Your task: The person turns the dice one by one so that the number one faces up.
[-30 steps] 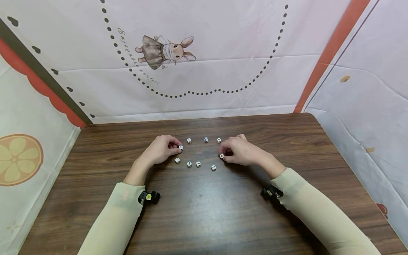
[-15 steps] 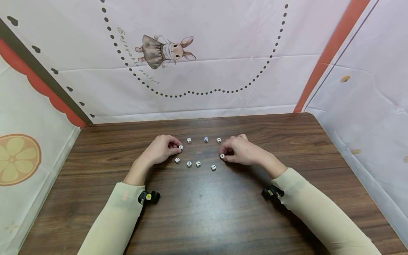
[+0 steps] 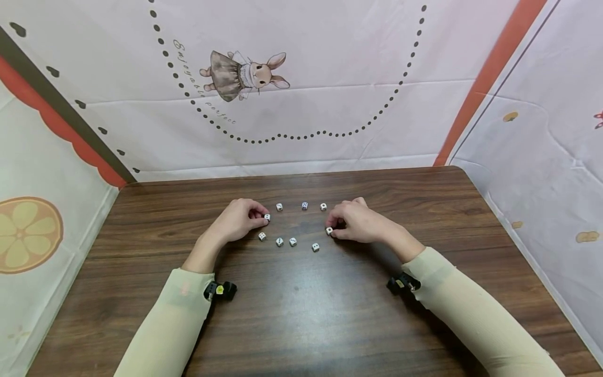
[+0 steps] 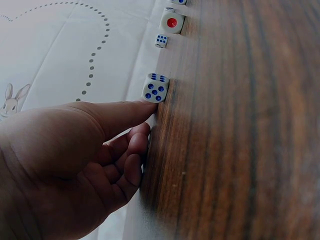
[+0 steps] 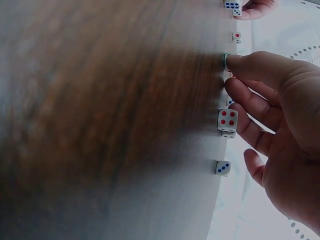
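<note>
Near the far half of the table, my left hand (image 3: 241,220) pinches a white die (image 3: 267,217) between thumb and fingers. Facing it, my right hand (image 3: 359,222) pinches another white die (image 3: 329,231), low at the tabletop. The left wrist view has a die with blue pips (image 4: 155,89) just past the thumb tip; I cannot tell whether it is the pinched one. In the right wrist view, the thumb mostly hides a die (image 5: 226,62). A die with four red pips (image 5: 227,120) shows beside the curled fingers there.
Three loose dice lie farther back, including one at the centre (image 3: 304,206) and one by the right hand (image 3: 323,207). Several more lie nearer, from a left die (image 3: 261,236) to a right die (image 3: 315,247). A printed cloth (image 3: 301,104) hangs behind the wooden table (image 3: 301,324).
My right hand has shifted very slightly to the right, with its die. The left hand and the loose dice look the same.
</note>
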A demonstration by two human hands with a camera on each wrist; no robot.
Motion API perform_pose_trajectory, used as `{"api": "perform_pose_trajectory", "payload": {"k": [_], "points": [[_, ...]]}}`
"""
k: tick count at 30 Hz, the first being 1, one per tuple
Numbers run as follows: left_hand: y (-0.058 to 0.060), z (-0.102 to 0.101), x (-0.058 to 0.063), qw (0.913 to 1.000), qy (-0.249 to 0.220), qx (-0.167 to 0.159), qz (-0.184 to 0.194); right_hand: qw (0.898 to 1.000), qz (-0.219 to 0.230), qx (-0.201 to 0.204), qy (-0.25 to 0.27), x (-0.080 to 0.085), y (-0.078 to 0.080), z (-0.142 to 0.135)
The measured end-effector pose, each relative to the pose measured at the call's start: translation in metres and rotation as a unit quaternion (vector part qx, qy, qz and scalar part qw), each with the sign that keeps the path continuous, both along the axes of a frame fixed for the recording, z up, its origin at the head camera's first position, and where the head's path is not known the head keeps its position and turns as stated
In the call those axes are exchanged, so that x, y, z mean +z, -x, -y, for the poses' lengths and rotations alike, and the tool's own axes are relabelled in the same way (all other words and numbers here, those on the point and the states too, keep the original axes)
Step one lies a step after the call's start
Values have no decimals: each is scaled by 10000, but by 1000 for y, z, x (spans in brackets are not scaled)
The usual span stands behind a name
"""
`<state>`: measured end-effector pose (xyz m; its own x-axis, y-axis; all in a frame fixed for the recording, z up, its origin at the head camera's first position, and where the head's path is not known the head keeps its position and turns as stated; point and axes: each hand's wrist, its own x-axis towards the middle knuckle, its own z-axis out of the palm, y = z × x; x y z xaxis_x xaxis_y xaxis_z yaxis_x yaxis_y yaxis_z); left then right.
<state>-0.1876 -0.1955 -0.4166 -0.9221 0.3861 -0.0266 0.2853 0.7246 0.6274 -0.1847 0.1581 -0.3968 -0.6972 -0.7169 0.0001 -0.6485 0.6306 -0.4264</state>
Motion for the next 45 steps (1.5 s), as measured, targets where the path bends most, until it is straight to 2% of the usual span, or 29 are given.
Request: {"api": "perform_pose_trajectory", "payload": {"k": [11, 26, 36, 45], "points": [[0, -1, 1, 10000, 8, 13, 54, 9999, 114, -34, 0, 1, 0, 2], [0, -1, 1, 10000, -34, -8, 26, 9997, 116, -69, 207, 10, 5, 4], [0, 0, 2, 10000, 5, -19, 40, 9988, -24, -207, 451, 14, 16, 8], [0, 0, 0, 10000, -4, -3, 22, 9985, -127, -291, 457, 16, 32, 17]]}}
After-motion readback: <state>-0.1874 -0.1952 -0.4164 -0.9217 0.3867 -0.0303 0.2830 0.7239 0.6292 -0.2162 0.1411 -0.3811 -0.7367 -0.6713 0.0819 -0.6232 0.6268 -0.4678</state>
